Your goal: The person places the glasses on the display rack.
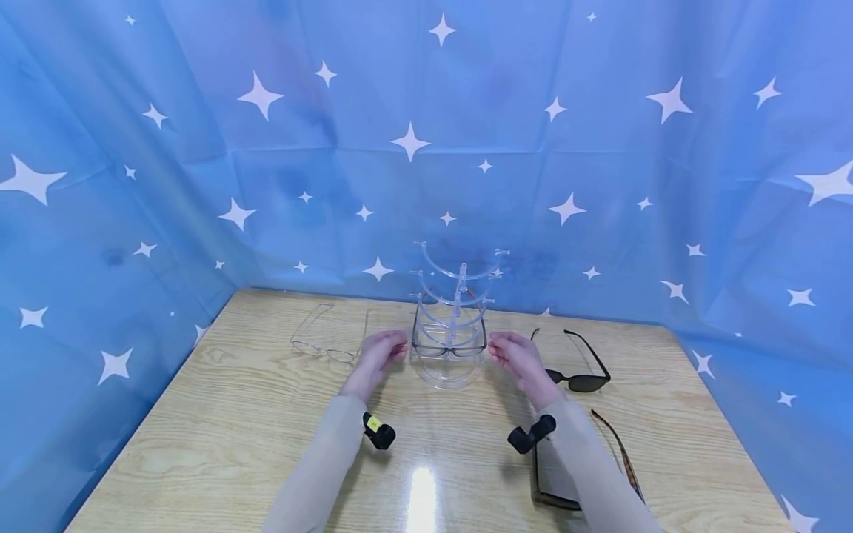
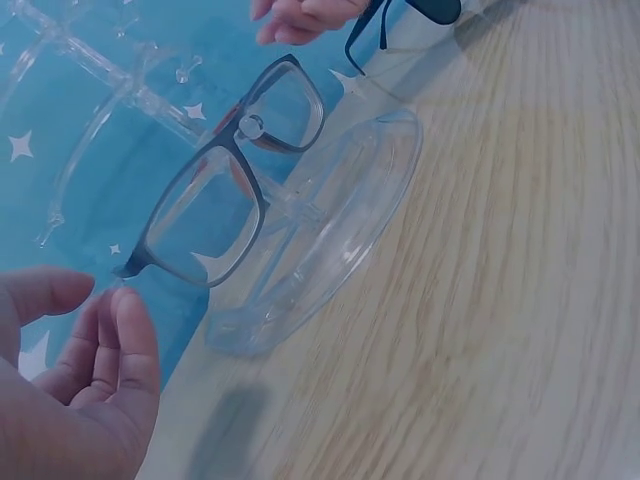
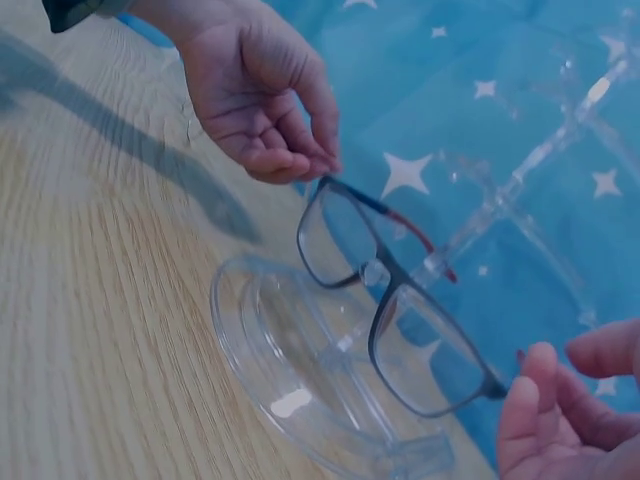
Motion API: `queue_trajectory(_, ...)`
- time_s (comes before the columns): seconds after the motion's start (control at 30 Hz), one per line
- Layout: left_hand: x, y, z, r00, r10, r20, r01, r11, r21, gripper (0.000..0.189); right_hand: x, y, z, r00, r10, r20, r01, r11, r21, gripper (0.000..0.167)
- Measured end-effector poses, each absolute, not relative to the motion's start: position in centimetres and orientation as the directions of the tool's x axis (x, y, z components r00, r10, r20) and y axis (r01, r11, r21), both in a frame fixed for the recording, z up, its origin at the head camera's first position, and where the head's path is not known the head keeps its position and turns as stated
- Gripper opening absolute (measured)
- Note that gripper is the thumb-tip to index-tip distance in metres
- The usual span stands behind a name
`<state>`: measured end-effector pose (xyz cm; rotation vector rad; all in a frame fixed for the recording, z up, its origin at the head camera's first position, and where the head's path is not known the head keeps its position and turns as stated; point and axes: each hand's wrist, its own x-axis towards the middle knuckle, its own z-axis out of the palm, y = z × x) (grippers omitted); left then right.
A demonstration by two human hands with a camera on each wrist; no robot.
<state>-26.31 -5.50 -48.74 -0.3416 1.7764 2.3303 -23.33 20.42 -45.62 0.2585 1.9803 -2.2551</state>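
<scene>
A pair of dark-framed eyeglasses (image 1: 449, 352) sits on a clear plastic display stand (image 1: 460, 296), its bridge at a round clear peg. Red shows on the inner side of its temples. My left hand (image 1: 381, 351) is beside the left hinge; in the left wrist view its thumb and bent fingers (image 2: 138, 335) stand apart, right at the frame's corner. Opposite it, my right hand (image 1: 513, 352) is close to the right hinge, with a gap between thumb and fingertips (image 3: 540, 365) in the right wrist view. The stand's clear curved base (image 3: 235, 310) rests on the table.
Thin-rimmed glasses (image 1: 341, 356) lie at the left on the wooden table (image 1: 200, 414). Black sunglasses (image 1: 588, 383) lie right of the stand. Nearer, another pair with a tortoiseshell temple (image 1: 626, 459) is partly under my right forearm. A blue starry curtain (image 1: 413, 192) hangs behind.
</scene>
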Motion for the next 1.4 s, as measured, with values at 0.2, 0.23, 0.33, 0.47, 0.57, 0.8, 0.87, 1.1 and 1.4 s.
queue_trajectory(0.2,-26.0,-5.8,-48.6,-0.959,0.018,-0.284,-0.278,-0.257,0.925,0.034,-22.7,19.7,-45.1,-0.968,0.015,-0.250,0.246,-0.112,-0.963,0.030)
queue_trajectory(0.23,-25.9,-5.8,-48.6,-0.957,0.019,-0.289,-0.284,-0.257,0.924,0.034,-22.6,19.6,-44.9,-0.968,0.008,-0.252,0.250,-0.113,-0.962,0.028)
queue_trajectory(0.33,-25.8,-6.0,-48.6,-0.954,0.023,-0.299,-0.294,-0.255,0.921,0.034,-22.1,19.1,-44.6,-0.967,-0.017,-0.254,0.254,-0.129,-0.958,0.019)
queue_trajectory(0.47,-25.5,-6.2,-48.7,-0.953,0.017,-0.303,-0.297,-0.251,0.921,0.032,-21.6,18.6,-44.4,-0.968,-0.043,-0.246,0.250,-0.148,-0.957,0.016)
queue_trajectory(0.57,-25.1,-6.4,-48.8,-0.955,0.006,-0.296,-0.289,-0.241,0.927,0.031,-21.3,18.3,-44.6,-0.970,-0.057,-0.237,0.243,-0.148,-0.959,0.019)
queue_trajectory(0.8,-24.5,-7.1,-48.9,-0.956,-0.001,-0.293,-0.286,-0.205,0.936,0.031,-20.8,17.2,-45.0,-0.973,-0.099,-0.207,0.220,-0.152,-0.964,0.015)
queue_trajectory(0.87,-24.3,-7.4,-48.9,-0.957,0.002,-0.292,-0.286,-0.204,0.936,0.032,-20.6,16.9,-45.0,-0.973,-0.104,-0.205,0.219,-0.149,-0.964,0.014)
queue_trajectory(1.1,-23.9,-8.6,-49.1,-0.952,0.014,-0.305,-0.302,-0.196,0.933,0.034,-20.4,15.7,-45.0,-0.966,-0.130,-0.224,0.241,-0.136,-0.961,0.018)
queue_trajectory(1.4,-23.2,-9.7,-49.0,-0.948,0.002,-0.319,-0.313,-0.190,0.930,0.034,-20.1,14.3,-44.9,-0.964,-0.155,-0.217,0.240,-0.143,-0.960,0.019)
